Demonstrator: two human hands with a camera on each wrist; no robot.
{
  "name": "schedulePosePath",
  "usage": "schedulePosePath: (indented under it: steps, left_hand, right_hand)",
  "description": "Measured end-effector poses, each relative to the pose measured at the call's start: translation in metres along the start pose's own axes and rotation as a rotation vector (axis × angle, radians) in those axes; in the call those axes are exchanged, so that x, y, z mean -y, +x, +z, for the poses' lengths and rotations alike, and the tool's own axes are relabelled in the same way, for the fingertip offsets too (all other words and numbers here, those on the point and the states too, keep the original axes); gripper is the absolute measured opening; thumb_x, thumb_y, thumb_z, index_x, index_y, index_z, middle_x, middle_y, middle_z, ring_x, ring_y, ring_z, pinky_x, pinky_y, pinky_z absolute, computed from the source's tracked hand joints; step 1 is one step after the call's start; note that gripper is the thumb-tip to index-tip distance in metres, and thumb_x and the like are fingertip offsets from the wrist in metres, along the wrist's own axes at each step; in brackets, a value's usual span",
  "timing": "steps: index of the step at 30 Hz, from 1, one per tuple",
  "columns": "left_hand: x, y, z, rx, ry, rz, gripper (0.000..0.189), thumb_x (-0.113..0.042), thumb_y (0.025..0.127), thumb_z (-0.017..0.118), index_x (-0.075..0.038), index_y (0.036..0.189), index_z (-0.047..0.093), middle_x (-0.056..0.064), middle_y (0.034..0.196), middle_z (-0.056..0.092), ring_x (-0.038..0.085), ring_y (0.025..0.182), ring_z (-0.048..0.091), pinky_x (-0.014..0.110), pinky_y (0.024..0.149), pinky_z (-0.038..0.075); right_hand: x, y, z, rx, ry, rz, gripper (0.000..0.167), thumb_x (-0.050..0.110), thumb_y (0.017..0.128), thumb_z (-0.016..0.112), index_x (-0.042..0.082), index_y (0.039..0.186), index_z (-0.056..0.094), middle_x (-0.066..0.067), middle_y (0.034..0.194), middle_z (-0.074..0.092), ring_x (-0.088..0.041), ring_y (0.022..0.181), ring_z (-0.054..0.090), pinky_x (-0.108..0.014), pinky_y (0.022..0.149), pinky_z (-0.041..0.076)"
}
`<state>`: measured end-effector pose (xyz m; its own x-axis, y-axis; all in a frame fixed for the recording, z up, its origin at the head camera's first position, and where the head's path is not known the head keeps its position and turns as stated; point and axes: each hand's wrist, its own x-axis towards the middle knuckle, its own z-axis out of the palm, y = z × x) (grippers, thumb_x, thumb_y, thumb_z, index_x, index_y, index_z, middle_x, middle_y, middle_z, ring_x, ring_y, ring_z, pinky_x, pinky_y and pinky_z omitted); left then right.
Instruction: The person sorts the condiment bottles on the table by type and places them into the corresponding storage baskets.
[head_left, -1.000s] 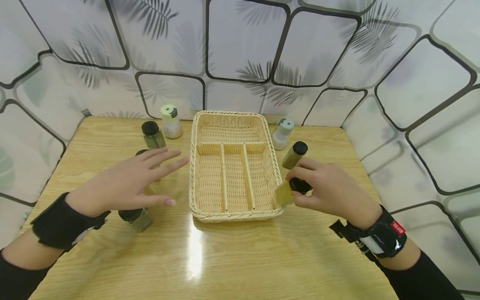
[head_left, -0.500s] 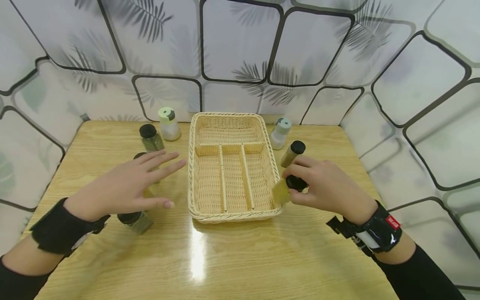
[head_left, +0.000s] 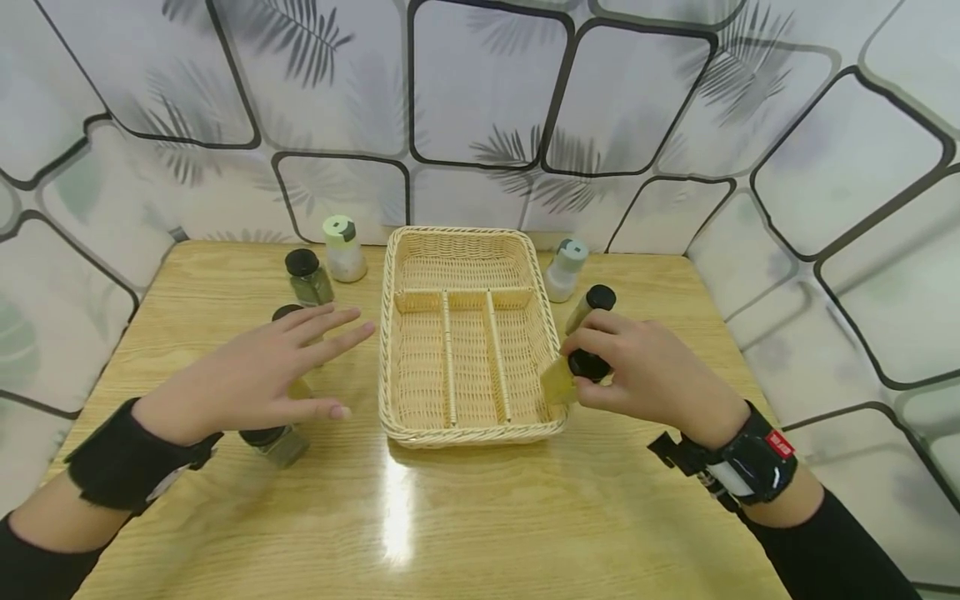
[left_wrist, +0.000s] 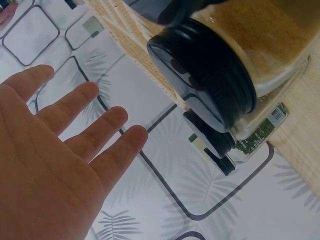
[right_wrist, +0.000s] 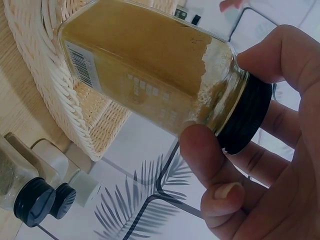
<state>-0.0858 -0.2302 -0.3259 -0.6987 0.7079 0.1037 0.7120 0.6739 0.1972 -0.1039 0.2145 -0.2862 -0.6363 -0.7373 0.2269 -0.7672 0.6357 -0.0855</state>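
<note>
My right hand [head_left: 637, 358] grips a square glass spice jar [right_wrist: 145, 65] round its neck and black lid. Yellow-brown powder fills most of this jar, and a barcode label shows near its base. In the head view the jar tilts, its base over the right rim of the wicker basket [head_left: 472, 434]. My left hand [head_left: 255, 367] hovers with spread fingers over the jars on the left, holding nothing. Under it, a black-lidded jar of tan powder [left_wrist: 270, 40] shows in the left wrist view. A clear black-lidded jar [head_left: 283, 446] stands nearest the front, partly covered by the hand.
The basket has one wide back compartment and three narrow front ones. Back left stand a jar of green flakes [head_left: 311, 283] and a shaker with a pale green cap [head_left: 345, 254]. Right of the basket are another shaker [head_left: 562, 271] and a black-lidded jar [head_left: 588, 304].
My right hand has shifted slightly left with the spice jar, bringing its base further over the basket's right rim. The left hand stays spread in about the same place.
</note>
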Motion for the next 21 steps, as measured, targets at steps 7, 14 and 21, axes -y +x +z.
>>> schedulePosePath:
  steps: [7, 14, 21]
  left_hand:
    - [0.0011, 0.0009, 0.0024, 0.000, -0.009, -0.024, 0.092, -0.058, 0.088, 0.068, -0.035, 0.160, 0.017, 0.007, 0.163, 0.028, 0.041, 0.146, 0.030, 0.064, 0.106, 0.040]
    - [0.0009, 0.0009, 0.0033, 0.012, -0.014, -0.036, 0.091, -0.060, 0.089, 0.066, -0.036, 0.160, 0.016, 0.006, 0.163, 0.027, 0.041, 0.146, 0.029, 0.064, 0.106, 0.040]
    - [0.0016, 0.0006, 0.0044, 0.013, -0.019, -0.042, 0.090, -0.060, 0.089, 0.066, -0.036, 0.160, 0.016, 0.006, 0.163, 0.029, 0.041, 0.146, 0.029, 0.064, 0.106, 0.040]
  right_hand:
    - [0.0007, 0.0035, 0.0022, 0.016, 0.005, 0.000, 0.019, 0.024, 0.080, 0.072, 0.020, 0.099, 0.070, 0.008, 0.095, 0.057, -0.003, 0.055, 0.040, -0.018, 0.049, 0.037]
    - [0.0011, 0.0060, 0.0031, 0.004, 0.020, -0.014, 0.019, 0.023, 0.080, 0.072, 0.019, 0.099, 0.071, 0.008, 0.094, 0.057, -0.002, 0.054, 0.038, -0.018, 0.047, 0.036]
    - [0.0007, 0.0096, 0.0055, -0.001, 0.024, -0.029, 0.021, 0.023, 0.080, 0.074, 0.019, 0.100, 0.071, 0.008, 0.095, 0.057, -0.003, 0.058, 0.041, -0.019, 0.050, 0.038]
